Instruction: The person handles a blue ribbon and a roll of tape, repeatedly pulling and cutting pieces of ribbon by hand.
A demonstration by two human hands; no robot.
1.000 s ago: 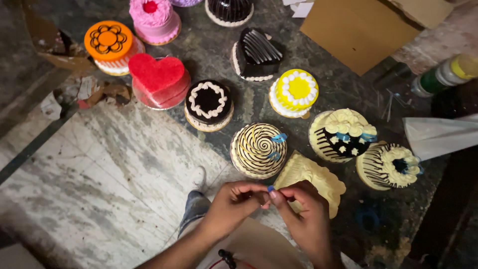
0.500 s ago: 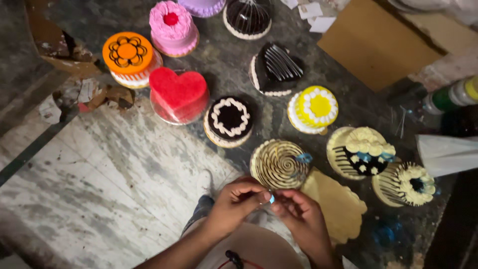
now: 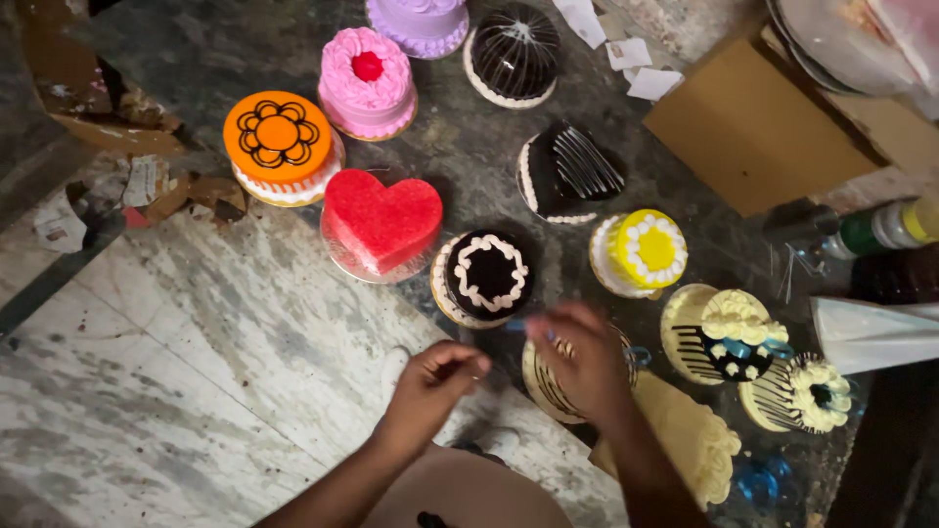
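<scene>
My right hand (image 3: 585,360) hovers over a round cream cake with a brown spiral top (image 3: 544,389) and hides most of it. Its fingertips seem to pinch a small blue piece (image 3: 516,325), blurred by motion, close to the chocolate cake with a white piped ring (image 3: 486,275). My left hand (image 3: 435,379) is just left of it, off the cakes, with its fingers pinched together; nothing shows in them. A pale cream frosted cake (image 3: 693,440) lies right of my right forearm.
Several small cakes stand on the dark slab: orange (image 3: 280,143), pink (image 3: 367,80), red heart (image 3: 382,223), dark heart (image 3: 571,172), yellow (image 3: 647,250), cream with blue flowers (image 3: 721,334). A white piping bag (image 3: 871,334), a bottle (image 3: 885,228) and cardboard (image 3: 753,127) lie at right.
My hands were joined over a small blue piece near me; they have parted. My right hand has reached out over the spiral cake while the left stayed back. The view shifted.
</scene>
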